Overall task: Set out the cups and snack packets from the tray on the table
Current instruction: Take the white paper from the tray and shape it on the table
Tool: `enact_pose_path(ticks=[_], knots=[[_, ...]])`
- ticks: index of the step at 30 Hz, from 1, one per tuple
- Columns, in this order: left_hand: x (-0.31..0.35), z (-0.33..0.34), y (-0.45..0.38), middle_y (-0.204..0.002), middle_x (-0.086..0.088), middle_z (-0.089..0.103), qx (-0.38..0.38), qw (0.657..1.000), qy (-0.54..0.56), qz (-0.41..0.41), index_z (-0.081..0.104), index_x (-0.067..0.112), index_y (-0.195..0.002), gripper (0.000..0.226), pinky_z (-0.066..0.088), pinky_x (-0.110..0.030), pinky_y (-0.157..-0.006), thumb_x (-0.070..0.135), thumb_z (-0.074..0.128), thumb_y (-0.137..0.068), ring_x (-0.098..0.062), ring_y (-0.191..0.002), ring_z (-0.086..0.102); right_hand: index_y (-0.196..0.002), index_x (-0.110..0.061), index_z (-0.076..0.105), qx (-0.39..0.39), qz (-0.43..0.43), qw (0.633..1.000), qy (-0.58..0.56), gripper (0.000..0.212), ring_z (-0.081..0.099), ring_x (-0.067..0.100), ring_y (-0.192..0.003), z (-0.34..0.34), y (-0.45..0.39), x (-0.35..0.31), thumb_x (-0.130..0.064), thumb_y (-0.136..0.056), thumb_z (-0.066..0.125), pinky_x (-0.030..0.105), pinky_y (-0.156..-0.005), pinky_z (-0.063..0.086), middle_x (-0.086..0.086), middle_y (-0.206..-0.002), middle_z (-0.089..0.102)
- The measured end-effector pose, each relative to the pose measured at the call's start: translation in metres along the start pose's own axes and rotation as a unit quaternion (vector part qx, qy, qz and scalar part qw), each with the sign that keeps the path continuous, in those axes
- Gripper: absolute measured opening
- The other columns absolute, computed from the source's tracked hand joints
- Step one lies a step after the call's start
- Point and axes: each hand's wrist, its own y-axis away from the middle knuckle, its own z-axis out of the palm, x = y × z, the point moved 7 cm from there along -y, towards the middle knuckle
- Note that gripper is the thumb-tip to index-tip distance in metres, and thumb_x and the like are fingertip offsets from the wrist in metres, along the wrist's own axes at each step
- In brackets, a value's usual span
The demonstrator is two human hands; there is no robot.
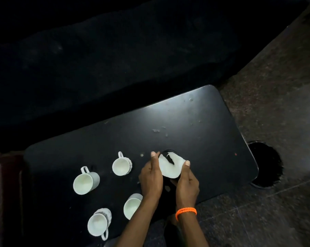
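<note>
Several white cups stand on the black table [195, 125]: one with its handle up at the left [85, 181], a ribbed one [121, 165] in the middle, a ribbed one [99, 222] at the front, and one [132, 205] partly behind my left forearm. My left hand [151, 177] and my right hand [186, 182] together hold a white object [169, 166], with a dark shape across it, just above the table. Whether it is a cup or a packet is unclear. An orange band circles my right wrist.
A dark sofa [115, 59] runs along the far side of the table. Speckled stone floor [284, 86] lies to the right, with a round dark object [265, 164] beside the table's right edge. Small pale specks dot the tabletop.
</note>
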Motion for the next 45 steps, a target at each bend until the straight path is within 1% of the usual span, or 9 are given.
enact_pose_path(ticks=[8,12,22,26,30,34,38,42,45], knots=[[-0.024,-0.035,0.007,-0.12,0.013,0.078,0.002,1.0,0.005,-0.029,0.071,0.055,-0.089,0.034,0.051,-0.045,-0.111,0.062,0.042,-0.103,-0.013,-0.119,0.069,-0.095,-0.045,0.08,-0.015,-0.01,0.999,0.04,0.036,0.073,0.002,-0.088,0.011,0.026,0.013,-0.062,-0.099,0.049,0.03,-0.079,0.058,-0.019,-0.09,0.079],[-0.029,-0.042,0.007,-0.121,0.009,0.078,-0.01,0.999,0.007,-0.037,0.072,0.052,-0.094,0.035,0.054,-0.049,-0.106,0.062,0.039,-0.103,-0.016,-0.118,0.069,-0.08,-0.055,0.076,-0.004,-0.016,0.998,0.057,0.034,0.069,-0.01,-0.079,0.016,0.038,0.012,-0.061,-0.099,0.049,0.021,-0.069,0.051,-0.026,-0.083,0.076],[-0.034,-0.039,0.006,-0.129,0.003,0.074,-0.038,0.999,0.003,-0.028,0.074,0.029,-0.125,0.051,0.049,-0.044,-0.11,0.058,0.037,-0.106,-0.021,-0.124,0.066,-0.076,-0.038,0.075,0.058,0.01,0.995,0.083,0.047,0.067,0.003,-0.083,0.011,0.04,0.017,-0.065,-0.098,0.044,0.026,-0.069,0.048,-0.016,-0.07,0.073],[-0.035,-0.035,0.009,-0.139,-0.003,0.067,-0.057,0.998,0.009,-0.013,0.069,0.022,-0.133,0.053,0.043,-0.04,-0.115,0.055,0.035,-0.107,-0.021,-0.131,0.06,-0.102,-0.026,0.076,0.076,0.017,0.992,0.099,0.053,0.061,0.022,-0.093,0.013,0.036,0.016,-0.062,-0.101,0.037,0.032,-0.085,0.042,-0.005,-0.091,0.066],[-0.028,-0.055,0.012,-0.146,-0.006,0.062,-0.044,0.999,0.023,0.0,0.065,0.019,-0.138,0.05,0.036,-0.036,-0.118,0.048,0.037,-0.109,-0.024,-0.14,0.053,-0.124,-0.001,0.068,0.136,-0.096,0.976,0.138,0.063,0.06,0.041,-0.119,0.012,0.046,-0.019,-0.051,-0.102,0.036,0.044,-0.1,0.045,0.024,-0.125,0.068],[-0.013,-0.091,0.013,-0.129,0.002,0.072,-0.078,0.988,0.131,-0.025,0.071,0.023,-0.129,0.055,0.05,-0.048,-0.111,0.057,0.035,-0.106,-0.018,-0.124,0.065,-0.129,0.001,0.063,0.157,-0.273,0.938,0.148,0.053,0.056,0.04,-0.125,0.037,0.088,-0.068,-0.039,-0.1,0.045,0.045,-0.106,0.041,0.025,-0.13,0.064],[0.01,-0.157,0.009,-0.112,0.01,0.078,-0.067,0.985,0.158,0.007,0.077,0.034,-0.101,0.052,0.057,-0.041,-0.101,0.064,0.034,-0.103,-0.007,-0.109,0.07,-0.132,-0.008,0.062,0.039,-0.342,0.927,0.151,0.043,0.058,0.027,-0.123,0.107,0.142,-0.08,-0.038,-0.104,0.05,0.038,-0.101,0.044,0.016,-0.131,0.063],[0.005,-0.247,-0.01,-0.104,-0.009,0.081,-0.001,0.978,0.211,0.007,0.079,0.016,-0.103,0.062,0.058,-0.047,-0.1,0.06,0.035,-0.105,-0.023,-0.103,0.076,-0.125,-0.01,0.065,-0.141,-0.337,0.917,0.159,0.028,0.061,0.011,-0.108,0.208,0.209,-0.049,-0.026,-0.105,0.054,0.023,-0.093,0.046,0.007,-0.121,0.068],[-0.009,-0.322,-0.027,-0.097,-0.008,0.083,0.039,0.974,0.222,0.019,0.083,0.013,-0.1,0.066,0.059,-0.043,-0.097,0.058,0.034,-0.106,-0.021,-0.098,0.078,-0.116,-0.015,0.066,-0.259,-0.328,0.893,0.167,0.02,0.066,0.017,-0.099,0.279,0.266,-0.016,-0.026,-0.105,0.053,0.033,-0.093,0.053,0.003,-0.108,0.071]])
